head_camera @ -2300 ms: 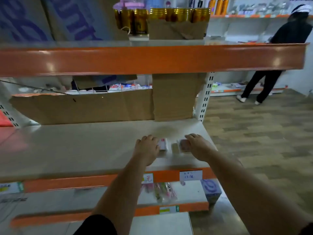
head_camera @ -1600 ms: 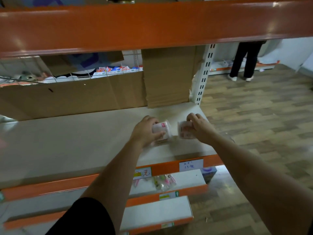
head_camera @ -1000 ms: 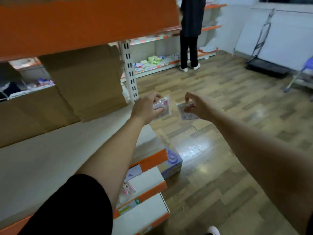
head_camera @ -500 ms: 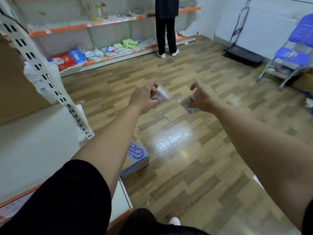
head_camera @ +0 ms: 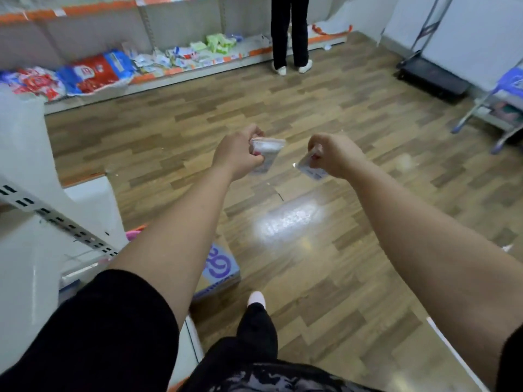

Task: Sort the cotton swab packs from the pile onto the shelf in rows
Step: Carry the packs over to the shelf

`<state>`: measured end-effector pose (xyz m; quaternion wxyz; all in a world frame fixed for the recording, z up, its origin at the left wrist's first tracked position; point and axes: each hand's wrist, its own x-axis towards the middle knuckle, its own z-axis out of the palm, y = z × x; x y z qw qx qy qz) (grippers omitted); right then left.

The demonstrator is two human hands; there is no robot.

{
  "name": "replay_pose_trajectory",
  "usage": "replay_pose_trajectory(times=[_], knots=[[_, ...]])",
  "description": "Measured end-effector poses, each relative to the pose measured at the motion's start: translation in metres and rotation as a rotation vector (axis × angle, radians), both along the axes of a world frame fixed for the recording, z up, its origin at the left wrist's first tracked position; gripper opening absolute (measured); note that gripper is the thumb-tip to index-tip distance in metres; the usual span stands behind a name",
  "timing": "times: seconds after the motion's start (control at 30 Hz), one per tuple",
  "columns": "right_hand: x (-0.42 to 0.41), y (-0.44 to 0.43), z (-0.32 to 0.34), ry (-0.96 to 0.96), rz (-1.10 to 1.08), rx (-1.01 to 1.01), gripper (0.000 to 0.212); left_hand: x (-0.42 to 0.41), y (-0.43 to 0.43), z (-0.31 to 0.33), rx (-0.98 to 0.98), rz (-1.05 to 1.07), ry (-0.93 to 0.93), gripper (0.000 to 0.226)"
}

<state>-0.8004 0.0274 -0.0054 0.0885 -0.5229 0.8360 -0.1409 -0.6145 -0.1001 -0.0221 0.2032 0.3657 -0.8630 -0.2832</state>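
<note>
My left hand [head_camera: 237, 157] grips a clear cotton swab pack [head_camera: 267, 154] with a red and white label, held out over the wooden floor. My right hand [head_camera: 334, 155] pinches a second clear pack [head_camera: 310, 169] by its top, and it hangs down below the fingers. Both arms reach forward, away from the white shelf [head_camera: 34, 250] whose end shows at the left edge. The two packs are about a hand's width apart.
A purple and white carton [head_camera: 219, 268] lies on the floor by the shelf end. A far shelf [head_camera: 169, 66] holds mixed packets. A person in black trousers [head_camera: 288, 32] stands there. A black hand truck [head_camera: 430, 75] and a blue chair [head_camera: 506, 91] are at the right.
I lifted both packs off the shelf and turned right, away from it. The view now faces the open floor, and my hands have drifted slightly further apart.
</note>
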Motion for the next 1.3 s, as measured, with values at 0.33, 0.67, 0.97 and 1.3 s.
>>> replay_pose_trajectory(times=[0.33,0.67,0.97,1.3], knots=[[-0.099,-0.155,0.043,-0.002,-0.042,-0.069,0.024,-0.103,-0.155,0.03,-0.081,0.001,-0.012,0.035],[-0.224,-0.301,0.035,0.051,0.039,-0.08,0.032,-0.228,-0.288,0.02,-0.244,0.031,-0.096,0.026],[-0.299,-0.479,0.036,0.019,0.215,-0.065,0.037,-0.283,-0.423,0.004,-0.169,0.231,-0.086,0.021],[-0.329,-0.708,0.024,0.077,0.38,-0.057,0.026,-0.289,-0.622,0.005,-0.225,0.361,-0.116,0.027]])
